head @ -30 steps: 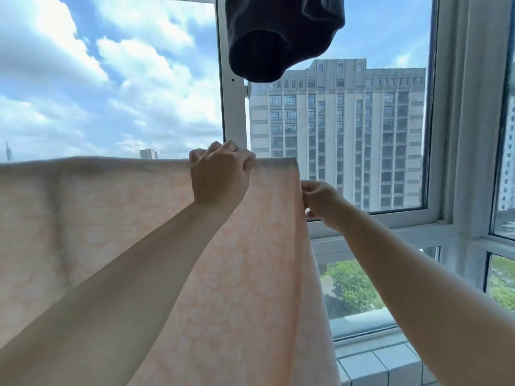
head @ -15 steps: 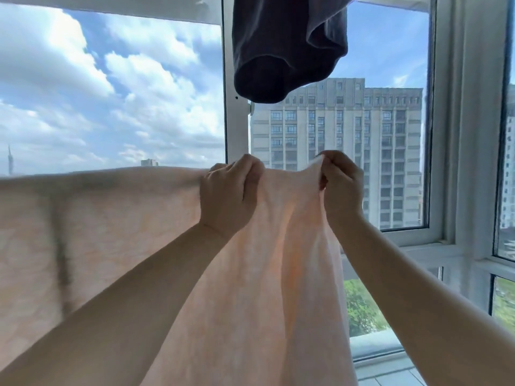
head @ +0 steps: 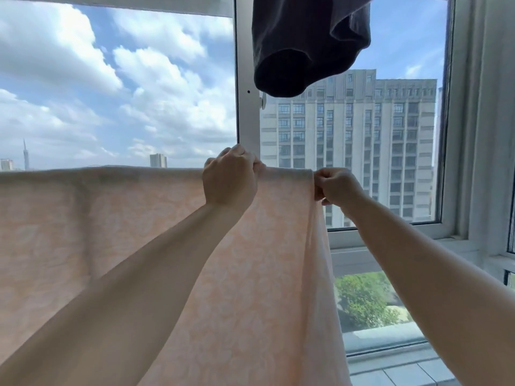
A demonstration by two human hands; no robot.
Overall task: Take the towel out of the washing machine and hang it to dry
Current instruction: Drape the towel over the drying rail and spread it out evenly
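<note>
The person stood at the window with both arms raised to the pale peach, faintly patterned cotton towel (head: 117, 218), which was draped over a line or rail I could not see beneath its folded top edge. The left hand (head: 230, 176) had its fingers curled over that top edge, gripping the cloth a little in from the right end. The right hand (head: 335, 185) pinched the towel's right-hand edge just below the top corner, fingers tightly closed on the hem.

The step looked to be the last squaring-up. To do it well, I judged, the left hand should hold the fold steady while the right drew the side edge outward and down, so that the cloth lay flat in one layer and the corner did not bunch. A sharp tug might drag the whole length sideways off its support.

The towel spread wide from the left edge of the view, its top edge level and fairly taut, its right part falling in long soft folds. A dark grey garment (head: 309, 48) hung above it, well apart from the towel.
</note>
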